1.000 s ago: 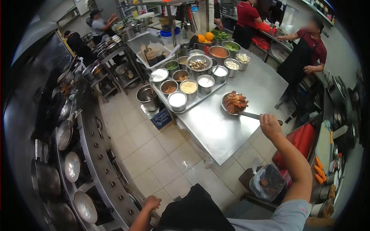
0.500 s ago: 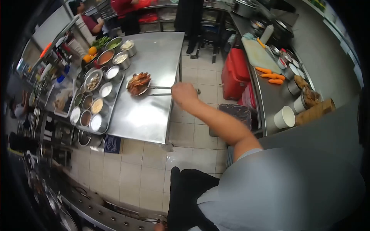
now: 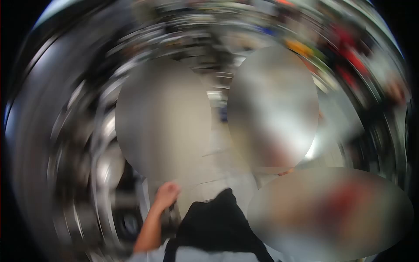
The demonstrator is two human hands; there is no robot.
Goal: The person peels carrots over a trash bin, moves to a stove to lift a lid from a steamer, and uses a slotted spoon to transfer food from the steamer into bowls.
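1. The whole view is smeared by fast motion, so most of the room reads only as curved streaks of grey, white and red.
2. The person's left hand (image 3: pixel 166 194) shows low and left of centre, with the bare forearm running down from it toward the bottom edge.
3. The fingers (image 3: pixel 173 188) look loosely curled inward, like a soft fist. The blur hides whether they are clamped on anything, so I cannot tell.
4. Just below and right of that hand sits a small dark blurred shape (image 3: pixel 171 217), the nearest thing to it. It lies at the near end of the long grey steel surface (image 3: pixel 104 144). I cannot tell whether the hand touches it.
5. That steel surface sweeps up the left side as bright arcs, with pale round gleams along it that are too smeared to name.
6. The right hand does not show, so I cannot tell how its fingers stand.
7. A black cloth apron (image 3: pixel 218 225) hangs at the bottom centre, just right of the left forearm, over a light grey shirt (image 3: pixel 196 255) at the lower edge.
8. Pale tiled floor (image 3: pixel 205 183) shows between the hand and the apron's top.
9. Orange and red smears (image 3: pixel 349 56) sit far off at the upper right, well apart from the hand.
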